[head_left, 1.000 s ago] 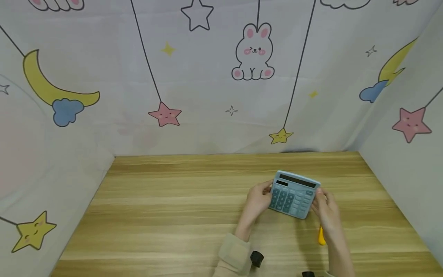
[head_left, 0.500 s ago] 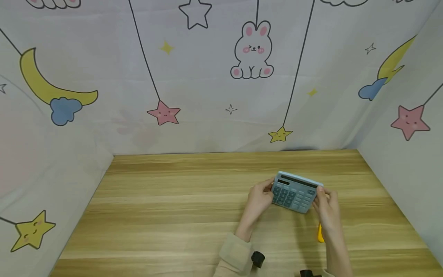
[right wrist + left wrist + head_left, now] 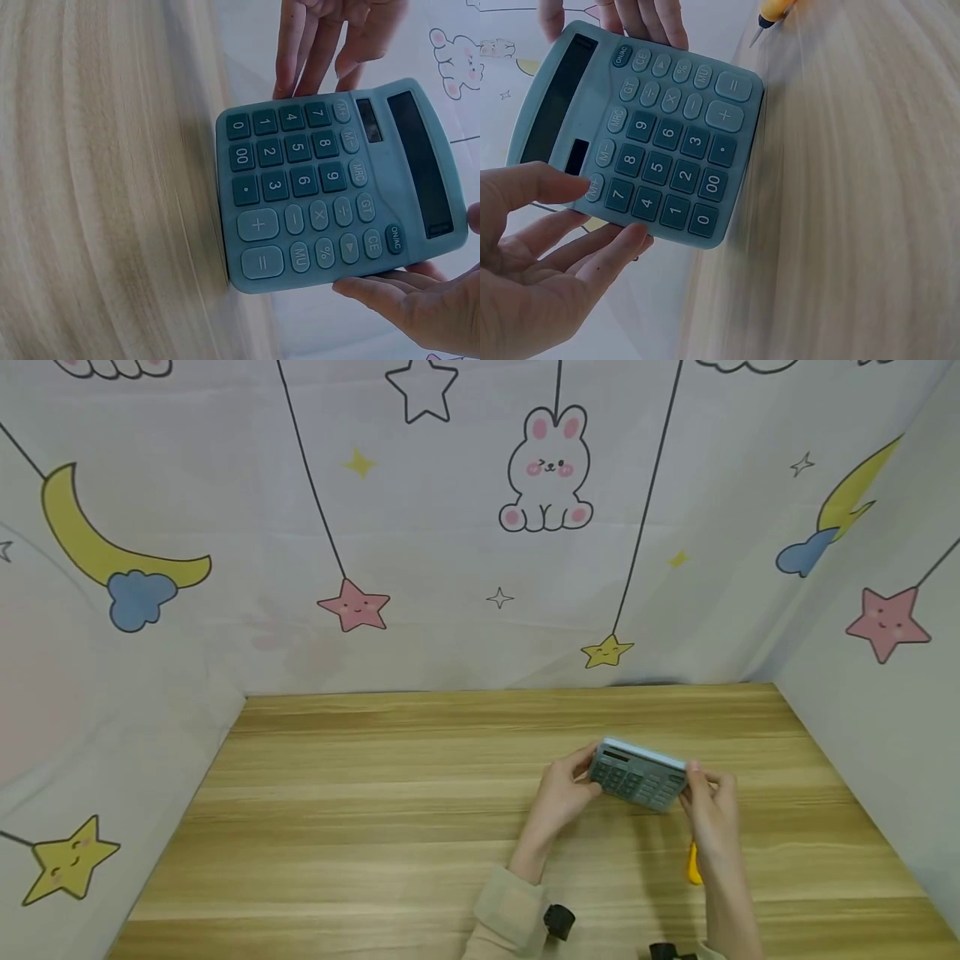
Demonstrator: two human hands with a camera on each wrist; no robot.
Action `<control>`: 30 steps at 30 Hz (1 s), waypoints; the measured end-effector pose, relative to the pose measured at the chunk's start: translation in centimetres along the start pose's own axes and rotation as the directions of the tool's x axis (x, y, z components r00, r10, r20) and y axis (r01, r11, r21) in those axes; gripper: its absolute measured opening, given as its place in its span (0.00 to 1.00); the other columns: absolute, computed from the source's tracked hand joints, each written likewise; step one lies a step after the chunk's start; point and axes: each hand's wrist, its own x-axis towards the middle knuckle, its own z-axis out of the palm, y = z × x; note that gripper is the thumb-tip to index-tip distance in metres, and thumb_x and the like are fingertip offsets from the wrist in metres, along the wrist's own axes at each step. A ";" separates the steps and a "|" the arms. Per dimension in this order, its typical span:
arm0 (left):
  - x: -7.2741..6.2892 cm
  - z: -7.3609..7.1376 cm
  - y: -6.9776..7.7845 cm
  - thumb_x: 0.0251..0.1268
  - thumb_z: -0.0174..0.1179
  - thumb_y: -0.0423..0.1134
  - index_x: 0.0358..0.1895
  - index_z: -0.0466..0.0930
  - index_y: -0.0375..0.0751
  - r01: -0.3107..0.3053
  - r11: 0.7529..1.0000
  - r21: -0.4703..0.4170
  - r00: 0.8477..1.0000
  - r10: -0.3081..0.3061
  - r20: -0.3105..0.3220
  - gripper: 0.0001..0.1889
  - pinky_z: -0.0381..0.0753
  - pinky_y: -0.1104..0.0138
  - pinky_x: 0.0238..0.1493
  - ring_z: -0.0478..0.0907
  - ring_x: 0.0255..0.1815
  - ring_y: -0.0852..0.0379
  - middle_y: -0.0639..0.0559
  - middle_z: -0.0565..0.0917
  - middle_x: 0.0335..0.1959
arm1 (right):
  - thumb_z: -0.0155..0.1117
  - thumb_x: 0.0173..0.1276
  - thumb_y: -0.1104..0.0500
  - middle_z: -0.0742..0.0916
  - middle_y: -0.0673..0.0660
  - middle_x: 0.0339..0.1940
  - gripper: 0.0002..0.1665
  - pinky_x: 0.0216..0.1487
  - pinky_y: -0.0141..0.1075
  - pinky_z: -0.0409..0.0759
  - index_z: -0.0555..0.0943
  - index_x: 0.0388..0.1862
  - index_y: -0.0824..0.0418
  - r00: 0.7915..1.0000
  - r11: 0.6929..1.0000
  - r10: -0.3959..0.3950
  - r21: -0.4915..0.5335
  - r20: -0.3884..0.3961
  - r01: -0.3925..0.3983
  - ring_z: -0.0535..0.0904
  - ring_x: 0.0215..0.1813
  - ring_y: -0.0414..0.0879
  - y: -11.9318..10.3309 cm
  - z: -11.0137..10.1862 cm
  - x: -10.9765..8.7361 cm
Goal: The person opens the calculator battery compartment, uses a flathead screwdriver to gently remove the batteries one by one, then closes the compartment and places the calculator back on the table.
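Note:
A teal-blue calculator (image 3: 637,778) is held between both hands over the wooden table. It stands steeply tilted, so its light top edge shows and its key face looks foreshortened in the head view. My left hand (image 3: 564,789) grips its left side; in the left wrist view the thumb lies over the face near the M+ key, with the other fingers at the side edge. My right hand (image 3: 711,806) holds the opposite side near the upper corner. In the right wrist view the calculator's display (image 3: 420,165) is dark.
A screwdriver with a yellow handle (image 3: 694,864) and a thin metal tip lies on the table (image 3: 375,827), partly hidden by my right forearm. White cloth (image 3: 435,652) printed with stars, moons and a rabbit rises behind the table and along both sides.
The calculator has tipped more upright between my hands: its key face has narrowed in the head view and its top edge has come into sight. Both hands keep their hold.

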 end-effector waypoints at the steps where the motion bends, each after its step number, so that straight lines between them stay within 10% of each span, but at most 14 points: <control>1: 0.0 0.0 0.0 0.49 0.55 0.18 0.65 0.72 0.38 -0.002 1.000 -0.001 1.000 0.002 0.006 0.34 0.78 0.59 0.57 0.74 0.64 0.45 0.40 0.76 0.63 | 0.39 0.76 0.45 0.63 0.78 0.68 0.27 0.73 0.51 0.54 0.56 0.58 0.67 1.000 1.000 -0.005 0.003 -0.002 0.005 0.56 0.74 0.64 0.0 0.0 -0.1; 7: -0.1 -0.1 0.0 0.53 0.62 0.24 0.67 0.70 0.41 0.021 1.000 0.010 0.999 -0.021 0.034 0.33 0.78 0.57 0.57 0.74 0.63 0.39 0.39 0.75 0.64 | 0.42 0.76 0.46 0.63 0.78 0.69 0.22 0.73 0.50 0.55 0.59 0.54 0.62 1.000 1.000 0.003 0.006 -0.022 -0.003 0.58 0.74 0.62 -0.1 0.1 -0.1; 15: -0.3 -0.3 0.0 0.57 0.68 0.42 0.69 0.67 0.43 0.045 0.999 -0.008 0.997 -0.045 0.058 0.35 0.77 0.57 0.60 0.72 0.65 0.40 0.41 0.72 0.67 | 0.40 0.77 0.44 0.58 0.65 0.77 0.39 0.74 0.46 0.54 0.52 0.75 0.69 1.000 0.998 0.002 -0.070 0.020 -0.001 0.55 0.77 0.59 -0.2 0.1 -0.1; 30: -0.1 0.4 0.0 0.70 0.49 0.58 0.69 0.67 0.39 0.055 0.998 0.031 0.998 -0.056 0.036 0.33 0.71 0.56 0.66 0.69 0.69 0.45 0.43 0.71 0.68 | 0.33 0.78 0.44 0.64 0.62 0.70 0.36 0.73 0.41 0.60 0.58 0.70 0.71 0.997 0.988 0.047 -0.147 0.060 -0.038 0.61 0.70 0.49 0.2 0.1 -0.1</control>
